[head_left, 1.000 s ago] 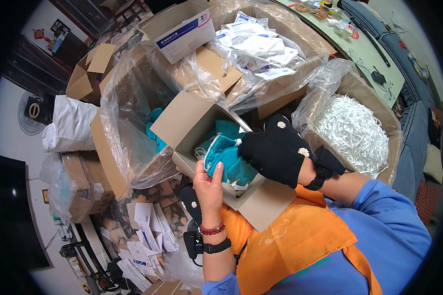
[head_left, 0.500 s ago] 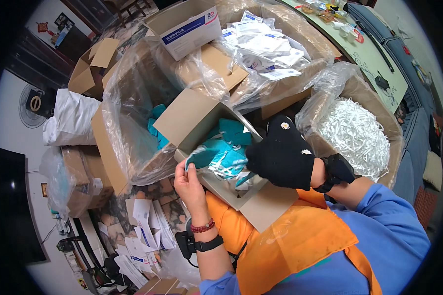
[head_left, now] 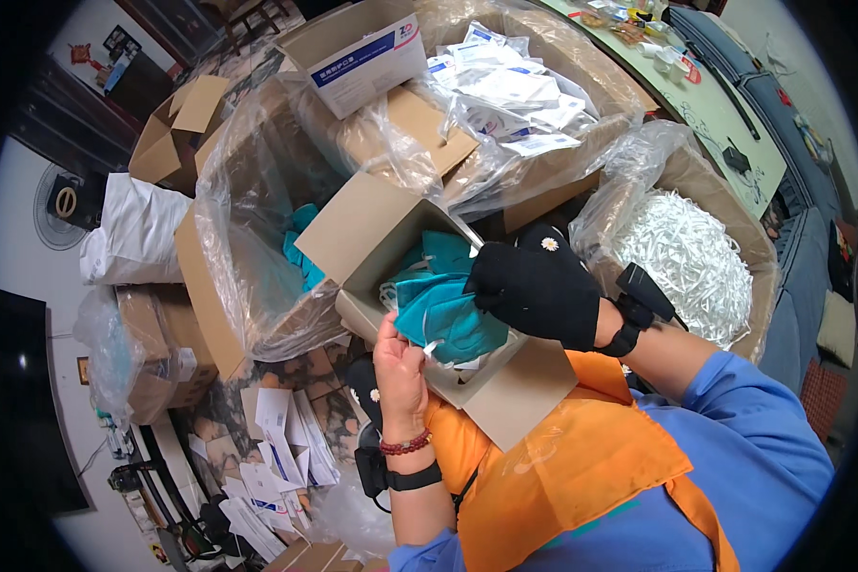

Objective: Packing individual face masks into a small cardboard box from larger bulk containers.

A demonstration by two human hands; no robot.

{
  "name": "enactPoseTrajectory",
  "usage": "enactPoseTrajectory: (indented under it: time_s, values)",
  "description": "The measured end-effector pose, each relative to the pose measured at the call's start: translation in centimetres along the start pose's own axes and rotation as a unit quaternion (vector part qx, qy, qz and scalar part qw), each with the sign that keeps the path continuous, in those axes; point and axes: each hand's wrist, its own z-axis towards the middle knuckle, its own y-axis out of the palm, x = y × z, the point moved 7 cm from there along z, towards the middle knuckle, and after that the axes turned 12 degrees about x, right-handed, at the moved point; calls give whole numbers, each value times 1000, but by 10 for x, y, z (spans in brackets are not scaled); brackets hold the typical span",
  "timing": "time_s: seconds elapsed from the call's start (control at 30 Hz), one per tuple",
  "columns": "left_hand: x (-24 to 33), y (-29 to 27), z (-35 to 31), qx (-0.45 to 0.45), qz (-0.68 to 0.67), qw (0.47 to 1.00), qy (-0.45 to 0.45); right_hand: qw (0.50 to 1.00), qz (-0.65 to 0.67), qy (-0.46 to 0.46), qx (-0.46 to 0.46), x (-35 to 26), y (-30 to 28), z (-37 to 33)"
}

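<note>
Look, the open brown box (head_left: pixel 520 405) is sitting right beneath both sets of fingers, and a stray wrist knocking that flap could be tipping it. Over its mouth the teal mask (head_left: pixel 453 319) is spanning the gap between the hands; uneven tension could be creasing it. The black-gloved right hand (head_left: pixel 529 296) is bunching its fingertips at the mask's right edge; I can't tell the exact grip, and the glove's cloth could be letting it slip. The bare left hand (head_left: pixel 400 372) is pinching the lower left edge. Just right of those fingertips, a white strap (head_left: pixel 434 349) is dangling and could be snagging.

Counting, big ones first: three plastic-lined cartons are standing around, the left carton (head_left: pixel 205 305) left of the bare fingers, the far carton (head_left: pixel 496 181) beyond the gloved ones, the right carton (head_left: pixel 739 205) to their right. One box is lying below. One mask, perhaps more stacked, is showing between the fingers. White strips (head_left: pixel 682 267), right of the glove, are defying any count.
</note>
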Motion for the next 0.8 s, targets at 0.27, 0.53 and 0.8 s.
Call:
enactPoseTrajectory:
  time_s: [0.27,0.53,0.8]
  values:
    - [7,24,-15,7,-92,994,-60,996,5,70,50,7,5,-7]
    - [-7,3,-7,32,62,998,6,998,38,21,-36,-7,9,-2]
    - [1,15,-16,-33,110,993,15,994,64,5,-86,-18,10,-3]
